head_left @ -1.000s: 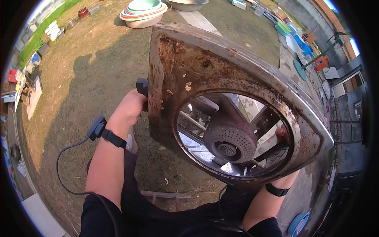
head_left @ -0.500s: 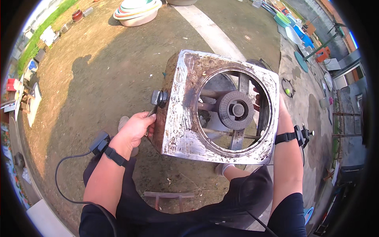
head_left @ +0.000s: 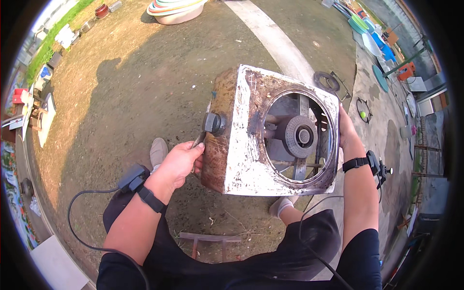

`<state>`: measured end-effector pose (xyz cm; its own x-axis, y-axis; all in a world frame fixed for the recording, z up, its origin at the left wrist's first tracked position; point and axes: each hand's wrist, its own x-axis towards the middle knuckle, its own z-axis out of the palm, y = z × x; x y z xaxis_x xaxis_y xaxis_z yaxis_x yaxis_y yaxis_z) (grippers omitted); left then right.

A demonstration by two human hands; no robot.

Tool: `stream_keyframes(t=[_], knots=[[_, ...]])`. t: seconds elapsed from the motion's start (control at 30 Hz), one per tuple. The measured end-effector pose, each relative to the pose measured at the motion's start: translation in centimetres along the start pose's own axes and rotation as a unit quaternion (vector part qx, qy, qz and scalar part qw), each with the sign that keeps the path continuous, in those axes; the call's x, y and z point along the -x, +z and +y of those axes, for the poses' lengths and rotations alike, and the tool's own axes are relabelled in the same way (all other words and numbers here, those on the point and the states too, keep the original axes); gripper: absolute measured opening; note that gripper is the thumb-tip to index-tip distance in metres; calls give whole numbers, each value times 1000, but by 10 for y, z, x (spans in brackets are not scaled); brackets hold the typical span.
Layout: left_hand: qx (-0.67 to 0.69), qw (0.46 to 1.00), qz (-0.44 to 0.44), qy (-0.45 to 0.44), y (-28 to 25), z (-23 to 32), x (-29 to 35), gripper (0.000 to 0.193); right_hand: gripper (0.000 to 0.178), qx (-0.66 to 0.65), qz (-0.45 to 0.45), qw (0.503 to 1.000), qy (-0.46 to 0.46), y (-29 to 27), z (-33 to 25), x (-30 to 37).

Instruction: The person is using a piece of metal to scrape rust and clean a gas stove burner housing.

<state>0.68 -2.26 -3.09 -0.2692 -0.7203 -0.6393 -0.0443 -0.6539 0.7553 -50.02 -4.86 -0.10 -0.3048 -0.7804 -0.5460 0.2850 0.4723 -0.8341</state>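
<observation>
A rusty single-burner gas stove [head_left: 239, 164] is held up in front of me, tilted, its worn white top toward me. Its round opening shows a dark perforated burner [head_left: 300, 137] on a metal crossbar. A black knob [head_left: 212, 123] sticks out of the rusty brown left side. Just below that knob my left hand [head_left: 181, 162] is closed at the stove's side, around a thin grey piece [head_left: 199, 140]; whether this belongs to the stove cannot be made out. My right hand [head_left: 349, 129] grips the right edge, its fingertips hidden behind the stove.
A dark ring [head_left: 326, 81] lies on the ground past the stove, and a wire stand [head_left: 364, 111] farther right. Stacked basins [head_left: 176, 10] sit at the far left. Below the stove, between my legs, is a small wooden stool [head_left: 210, 237]. Colourful containers [head_left: 382, 46] line the far right.
The stove has shifted right and turned, so more of its rusty left side and knob shows. Both hands moved with it. My right fingers, seen through the opening before, are now out of sight.
</observation>
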Motion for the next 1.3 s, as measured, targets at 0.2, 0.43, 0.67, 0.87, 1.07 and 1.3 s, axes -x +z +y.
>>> stream_keyframes(t=[0.2, 0.43, 0.67, 0.87, 1.07, 1.3], knots=[[-1, 1000, 9, 8, 5, -2, 3, 21, 63, -11, -4, 1000, 1, 6, 4, 13], [10, 1000, 9, 6, 8, 1, 7, 23, 59, 5, 12, 1000, -19, -7, 20, 39], [0, 999, 24, 21, 7, -3, 9, 24, 72, 101, 75, 992, -29, -34, 53, 88], [7, 999, 51, 12, -7, 2, 12, 33, 76, 298, 164, 907, -247, -24, 57, 134], [79, 988, 128, 41, -31, 18, 38, 40, 90, 541, 62, 708, -450, 99, 61, 214], [-92, 949, 174, 246, 0, -2, 93, 50, 108, 593, -63, 656, -462, 173, 96, 223]])
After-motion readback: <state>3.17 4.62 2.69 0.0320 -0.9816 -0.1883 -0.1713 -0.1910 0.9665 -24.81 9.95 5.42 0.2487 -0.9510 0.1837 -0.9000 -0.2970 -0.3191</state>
